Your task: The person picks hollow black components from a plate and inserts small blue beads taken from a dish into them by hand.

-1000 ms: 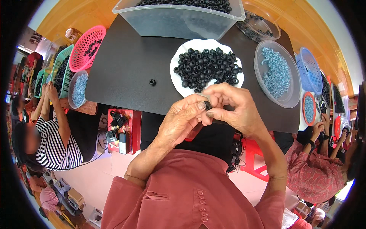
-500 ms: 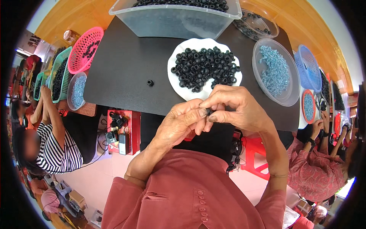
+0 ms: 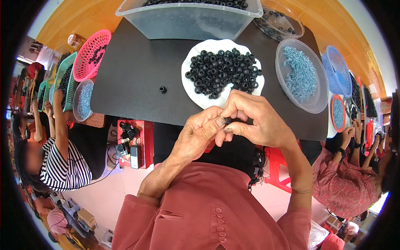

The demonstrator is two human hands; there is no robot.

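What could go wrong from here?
- Drop: the small black piece sits at the fingertips of the left hand and right hand, by the table's near edge; a slip could send it off.
- Spill: the right hand overlaps the heaped plate's near rim in view; a bump might scatter pieces.
- Stray: the lone bead left of the plate could roll.

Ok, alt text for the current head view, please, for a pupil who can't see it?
A person's left hand and right hand meet around a small black piece at the near edge of a dark table. Beyond sits a white plate of black pieces.
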